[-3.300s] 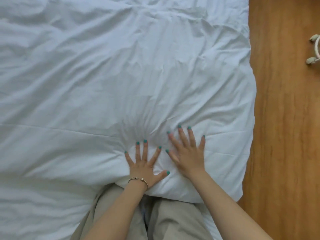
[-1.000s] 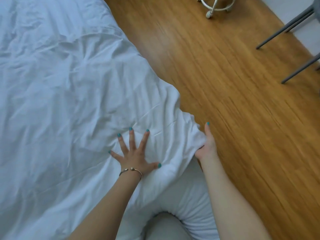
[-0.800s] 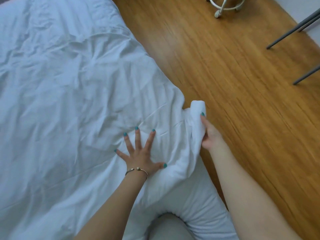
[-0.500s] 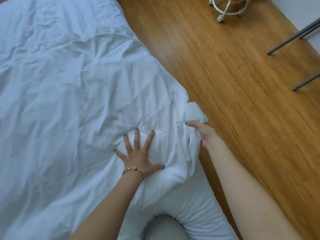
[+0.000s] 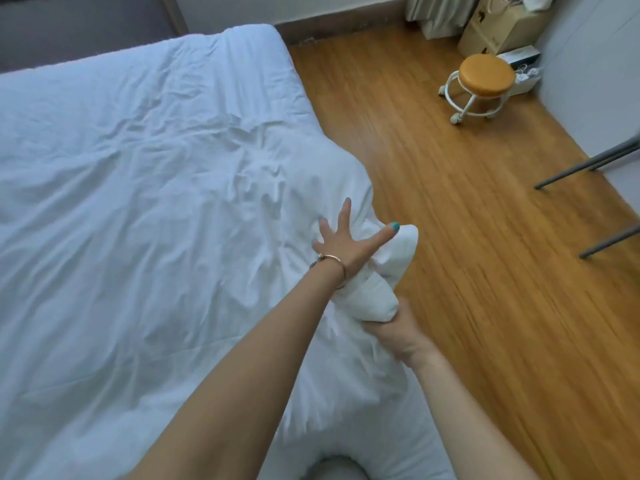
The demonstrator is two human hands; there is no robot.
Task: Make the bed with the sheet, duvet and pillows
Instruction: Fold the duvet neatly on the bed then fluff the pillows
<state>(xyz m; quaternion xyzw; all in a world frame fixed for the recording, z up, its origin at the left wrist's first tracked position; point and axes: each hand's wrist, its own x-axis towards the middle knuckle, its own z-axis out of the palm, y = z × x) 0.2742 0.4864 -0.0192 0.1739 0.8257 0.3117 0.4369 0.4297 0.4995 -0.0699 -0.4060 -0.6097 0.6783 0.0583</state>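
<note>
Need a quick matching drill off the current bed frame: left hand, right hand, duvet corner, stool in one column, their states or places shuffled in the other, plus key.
Column 1
1. left hand
2. right hand
3. duvet corner
4. stool

Column 2
A. stands on the wooden floor by the far wall
B. fingers spread, pressing on the white bedding
C. bunched up at the bed's right edge
D. grips the bunched fabric from below

Pairs: 1-B, 2-D, 3-C, 4-A
</note>
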